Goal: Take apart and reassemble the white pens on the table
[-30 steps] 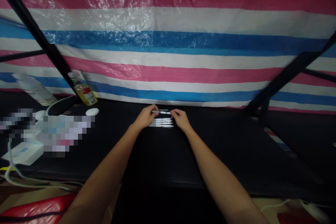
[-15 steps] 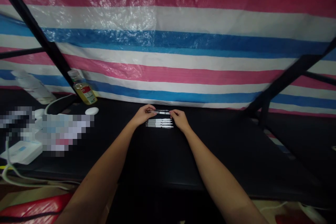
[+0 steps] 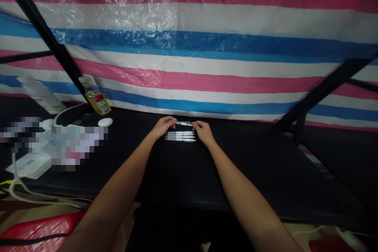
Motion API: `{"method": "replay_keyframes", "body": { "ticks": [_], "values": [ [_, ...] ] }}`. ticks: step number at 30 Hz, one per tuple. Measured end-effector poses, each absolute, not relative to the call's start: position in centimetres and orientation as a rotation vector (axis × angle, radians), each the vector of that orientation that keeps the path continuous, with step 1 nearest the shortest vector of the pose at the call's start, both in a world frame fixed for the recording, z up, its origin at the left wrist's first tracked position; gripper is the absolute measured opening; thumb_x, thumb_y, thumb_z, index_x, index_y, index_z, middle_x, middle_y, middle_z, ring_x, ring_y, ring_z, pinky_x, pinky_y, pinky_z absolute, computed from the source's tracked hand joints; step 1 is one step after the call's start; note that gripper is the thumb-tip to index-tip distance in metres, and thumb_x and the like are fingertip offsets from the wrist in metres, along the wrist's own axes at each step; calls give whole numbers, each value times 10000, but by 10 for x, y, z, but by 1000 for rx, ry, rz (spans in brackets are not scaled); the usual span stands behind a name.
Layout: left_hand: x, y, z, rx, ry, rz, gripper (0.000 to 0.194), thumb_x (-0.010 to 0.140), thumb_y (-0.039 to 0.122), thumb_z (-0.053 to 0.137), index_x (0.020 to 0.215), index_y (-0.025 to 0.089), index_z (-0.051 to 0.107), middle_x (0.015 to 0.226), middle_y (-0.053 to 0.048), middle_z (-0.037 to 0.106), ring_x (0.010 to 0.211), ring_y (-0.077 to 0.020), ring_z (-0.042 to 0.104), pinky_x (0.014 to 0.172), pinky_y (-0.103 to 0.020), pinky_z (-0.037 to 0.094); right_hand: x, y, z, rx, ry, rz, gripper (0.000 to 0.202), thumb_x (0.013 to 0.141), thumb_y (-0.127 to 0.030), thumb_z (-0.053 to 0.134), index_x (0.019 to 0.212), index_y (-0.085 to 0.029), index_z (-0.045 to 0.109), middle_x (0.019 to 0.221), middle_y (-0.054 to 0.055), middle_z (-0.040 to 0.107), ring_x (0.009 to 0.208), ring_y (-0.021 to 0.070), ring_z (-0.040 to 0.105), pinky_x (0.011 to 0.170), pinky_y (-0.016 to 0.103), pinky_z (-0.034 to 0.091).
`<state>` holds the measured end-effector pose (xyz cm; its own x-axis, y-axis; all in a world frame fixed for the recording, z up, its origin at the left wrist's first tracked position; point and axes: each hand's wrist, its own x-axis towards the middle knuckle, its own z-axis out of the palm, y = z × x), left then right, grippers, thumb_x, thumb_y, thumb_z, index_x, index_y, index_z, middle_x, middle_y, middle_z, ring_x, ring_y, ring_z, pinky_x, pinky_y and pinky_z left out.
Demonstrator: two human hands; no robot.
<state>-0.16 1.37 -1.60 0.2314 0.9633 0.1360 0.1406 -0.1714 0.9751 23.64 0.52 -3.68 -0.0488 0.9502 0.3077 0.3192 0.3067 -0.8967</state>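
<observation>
Several white and silver pens (image 3: 180, 136) lie side by side in a row on the black table surface (image 3: 183, 173). Just beyond the row, a pen (image 3: 183, 123) spans the gap between my hands, roughly parallel to the others. My left hand (image 3: 165, 126) pinches its left end with thumb and fingers. At its right end, my right hand (image 3: 202, 132) has its fingers closed on it. Whether one pen or two lie between the fingers is too small to tell.
A bottle of yellow liquid (image 3: 98, 100) and a whitish bottle (image 3: 43, 96) stand at the back left. Nearer are a white oval object (image 3: 105, 122), a white box (image 3: 32, 165) and cables. Black frame bars (image 3: 327, 90) rise before the striped sheet (image 3: 206, 82).
The view has shifted slightly. The fingers of my left hand have drawn nearer the left end of the held pen, baring more of it. The row of pens looks slightly more spread out.
</observation>
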Motion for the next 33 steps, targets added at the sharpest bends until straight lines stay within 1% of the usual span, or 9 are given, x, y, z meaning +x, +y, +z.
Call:
{"method": "replay_keyframes", "body": {
  "ticks": [3, 5, 7, 10, 13, 18, 23, 29, 33],
  "values": [
    [-2, 13, -18, 1574, 1124, 1065, 258, 810, 424, 685, 796, 167, 679, 675, -9, 625, 674, -150, 571, 701, -298, 440, 237, 4, -35, -1203, -1582, 784, 360, 856, -476, 568, 644, -194, 637, 635, 7, 612, 625, 160, 509, 649, 278, 375],
    [-2, 13, -17, 1554, 1071, 1115, 219, 740, 348, 750, 848, 172, 677, 757, -13, 659, 719, -151, 590, 719, -296, 444, 237, 3, -34, -1217, -1606, 768, 376, 862, -482, 560, 629, -195, 630, 623, 3, 602, 618, 157, 501, 641, 276, 369],
    [-2, 11, -16, 1528, 1010, 1143, 267, 705, 305, 771, 921, 178, 680, 839, -23, 681, 780, -160, 612, 756, -303, 454, 237, 2, -32, -1225, -1619, 765, 393, 869, -485, 547, 613, -196, 619, 602, -1, 581, 603, 153, 485, 626, 275, 357],
    [-1, 9, -13, 1503, 1014, 1099, 294, 769, 376, 721, 981, 175, 685, 787, -26, 681, 771, -169, 623, 763, -312, 461, 236, 2, -30, -1230, -1606, 783, 389, 865, -485, 544, 616, -196, 622, 593, -1, 572, 603, 155, 479, 613, 276, 347],
    [0, 8, -13, 1552, 1103, 1040, 281, 832, 445, 653, 840, 165, 678, 668, -18, 644, 661, -158, 586, 700, -305, 449, 235, 2, -30, -1217, -1614, 788, 381, 856, -482, 550, 616, -196, 624, 605, -1, 578, 616, 157, 486, 621, 278, 349],
    [0, 11, -19, 1583, 1071, 1121, 202, 726, 325, 759, 800, 165, 660, 781, -22, 684, 718, -151, 598, 723, -298, 448, 233, 1, -29, -1223, -1634, 802, 436, 861, -509, 529, 550, -203, 532, 530, -21, 477, 552, 140, 418, 576, 282, 304],
    [0, 13, -23, 1549, 1078, 1141, 200, 696, 310, 774, 782, 159, 675, 859, -50, 721, 750, -163, 613, 745, -322, 461, 230, -1, -27, -1266, -1573, 806, 481, 836, -582, 513, 527, -218, 453, 499, -24, 414, 546, 138, 381, 548, 282, 277],
    [-1, 9, -18, 1517, 1081, 1156, 220, 695, 322, 787, 841, 173, 720, 820, -48, 716, 755, -177, 623, 733, -331, 466, 228, -2, -23, -1232, -1531, 757, 470, 844, -552, 522, 521, -219, 448, 512, -17, 423, 561, 143, 394, 570, 291, 304],
    [-2, 5, -12, 1546, 1076, 1106, 210, 763, 324, 735, 916, 181, 730, 749, -36, 703, 743, -176, 633, 718, -323, 463, 229, 0, -24, -1208, -1495, 764, 414, 846, -524, 527, 575, -212, 528, 538, -13, 478, 571, 149, 431, 593, 292, 341]
  ]
}}
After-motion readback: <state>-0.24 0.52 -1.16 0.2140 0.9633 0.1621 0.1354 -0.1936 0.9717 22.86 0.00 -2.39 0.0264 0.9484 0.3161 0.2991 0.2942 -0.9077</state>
